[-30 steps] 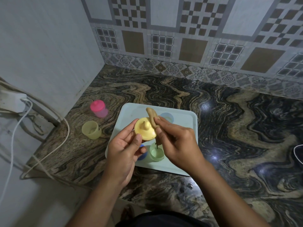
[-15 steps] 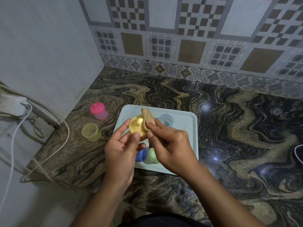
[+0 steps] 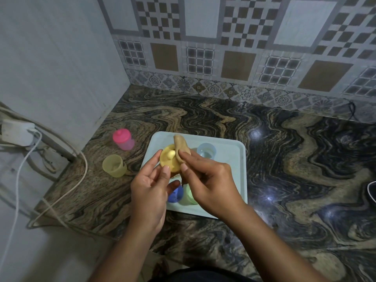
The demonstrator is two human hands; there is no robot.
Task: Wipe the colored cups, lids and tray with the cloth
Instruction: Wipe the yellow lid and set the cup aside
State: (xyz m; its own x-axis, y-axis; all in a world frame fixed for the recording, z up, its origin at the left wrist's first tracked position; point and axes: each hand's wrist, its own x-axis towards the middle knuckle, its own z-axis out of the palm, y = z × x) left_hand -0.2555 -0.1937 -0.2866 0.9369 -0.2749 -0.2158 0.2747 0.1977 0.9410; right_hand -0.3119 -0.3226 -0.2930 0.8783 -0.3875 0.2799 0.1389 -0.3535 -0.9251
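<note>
My left hand [image 3: 149, 188] holds a yellow spouted lid [image 3: 169, 158] above the pale blue tray [image 3: 230, 180]. My right hand [image 3: 205, 180] pinches a tan cloth [image 3: 181, 148] against the lid's right edge. On the tray stand a clear blue cup [image 3: 206, 150] at the back, a blue cup [image 3: 175, 194] and a green cup [image 3: 190, 195] at the front, both partly hidden by my hands. Left of the tray, on the counter, are a pink cup with its lid on [image 3: 123, 139] and an open yellow cup [image 3: 114, 165].
The marble counter [image 3: 295, 159] ends at a tiled back wall and a plain left wall. Cables [image 3: 61, 192] and a white adapter [image 3: 17, 131] hang off the counter's left edge. A dark object [image 3: 372, 192] shows at the right border.
Both hands have risen slightly over the tray with the lid and cloth. The cloth has slid from over the lid's spout to its right edge, and the lid has tilted toward me.
</note>
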